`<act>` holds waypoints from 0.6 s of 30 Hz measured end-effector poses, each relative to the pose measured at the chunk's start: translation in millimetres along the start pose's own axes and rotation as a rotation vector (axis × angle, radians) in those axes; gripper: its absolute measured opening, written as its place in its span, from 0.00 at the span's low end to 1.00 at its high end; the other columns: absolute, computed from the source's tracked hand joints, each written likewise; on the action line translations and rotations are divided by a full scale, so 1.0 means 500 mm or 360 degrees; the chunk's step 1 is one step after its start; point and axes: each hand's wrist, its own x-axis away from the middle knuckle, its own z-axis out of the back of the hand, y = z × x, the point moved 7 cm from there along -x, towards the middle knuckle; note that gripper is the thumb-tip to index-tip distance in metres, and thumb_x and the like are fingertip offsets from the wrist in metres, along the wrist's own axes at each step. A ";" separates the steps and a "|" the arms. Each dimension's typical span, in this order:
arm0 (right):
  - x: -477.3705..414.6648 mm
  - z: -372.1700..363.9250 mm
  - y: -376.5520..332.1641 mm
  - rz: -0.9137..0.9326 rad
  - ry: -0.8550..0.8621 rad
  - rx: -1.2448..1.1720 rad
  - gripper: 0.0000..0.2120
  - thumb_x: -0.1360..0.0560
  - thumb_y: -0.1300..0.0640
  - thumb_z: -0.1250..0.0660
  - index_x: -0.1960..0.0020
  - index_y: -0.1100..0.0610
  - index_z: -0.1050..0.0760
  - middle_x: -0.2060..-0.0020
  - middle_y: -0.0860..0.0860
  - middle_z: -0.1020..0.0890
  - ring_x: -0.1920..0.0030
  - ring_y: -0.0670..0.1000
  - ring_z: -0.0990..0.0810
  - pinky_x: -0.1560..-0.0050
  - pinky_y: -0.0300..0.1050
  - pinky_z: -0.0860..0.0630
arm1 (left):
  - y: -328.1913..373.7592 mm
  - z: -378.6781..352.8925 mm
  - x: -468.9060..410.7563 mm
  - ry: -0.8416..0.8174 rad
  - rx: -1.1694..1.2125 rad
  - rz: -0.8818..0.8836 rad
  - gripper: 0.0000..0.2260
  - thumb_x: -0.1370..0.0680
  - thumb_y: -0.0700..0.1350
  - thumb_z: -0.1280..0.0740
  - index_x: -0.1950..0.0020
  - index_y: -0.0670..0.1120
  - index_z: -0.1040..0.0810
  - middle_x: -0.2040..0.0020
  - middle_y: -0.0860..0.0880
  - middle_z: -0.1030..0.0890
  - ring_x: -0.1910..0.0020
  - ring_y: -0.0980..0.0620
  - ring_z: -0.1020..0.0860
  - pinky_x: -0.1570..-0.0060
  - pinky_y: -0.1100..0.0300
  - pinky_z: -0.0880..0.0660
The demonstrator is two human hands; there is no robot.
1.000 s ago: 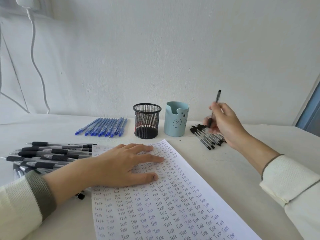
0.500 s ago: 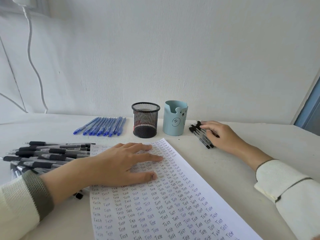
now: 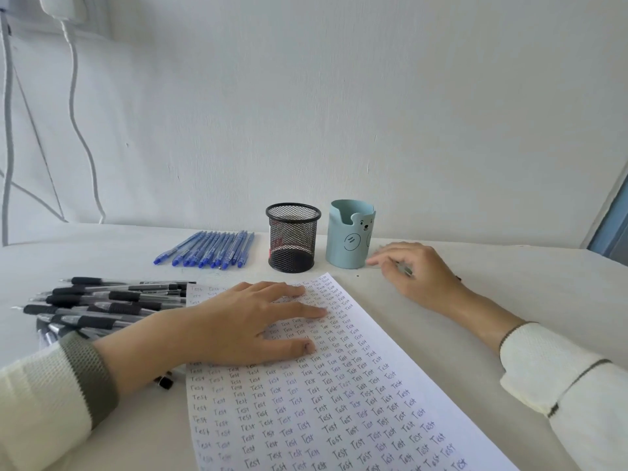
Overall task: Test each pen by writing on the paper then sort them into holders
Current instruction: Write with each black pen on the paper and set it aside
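Across the table, the paper, nearly full, lies under the flat left hand; the right hand curls beside the blue holder, grip unclear. The mesh holder looks empty; blue pens and black pens lie unsorted.

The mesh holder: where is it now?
Head view, mid-table near the wall: the mesh holder stands between the blue pens, left, and the bear cup.

Table: paper, blue pens, black pens, mesh holder, bear holder.
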 end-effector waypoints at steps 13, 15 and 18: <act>0.027 -0.110 -0.055 -0.0049 -0.0646 -0.0188 0.11 0.22 0.46 0.34 0.42 0.34 0.22 0.34 0.35 0.26 0.32 0.34 0.31 0.26 0.46 0.37 | -0.271 0.150 0.048 0.0270 -0.0104 0.0559 0.02 0.25 0.53 0.28 0.56 0.61 0.18 0.52 0.57 0.20 0.52 0.57 0.24 0.47 0.58 0.28; 0.025 -0.106 -0.047 -0.0103 -0.0579 -0.0288 0.10 0.22 0.50 0.32 0.45 0.37 0.19 0.37 0.36 0.22 0.34 0.35 0.28 0.27 0.49 0.35 | -0.284 0.127 0.053 0.0123 -0.0004 0.0607 0.04 0.26 0.52 0.26 0.59 0.60 0.19 0.56 0.60 0.20 0.52 0.58 0.24 0.49 0.60 0.28; 0.025 -0.099 -0.038 -0.0151 -0.0499 -0.0361 0.08 0.22 0.54 0.32 0.49 0.43 0.16 0.40 0.37 0.20 0.36 0.36 0.25 0.28 0.51 0.33 | -0.285 0.113 0.050 0.0105 0.0091 0.0630 0.03 0.26 0.52 0.26 0.58 0.56 0.19 0.58 0.60 0.21 0.53 0.58 0.23 0.53 0.63 0.29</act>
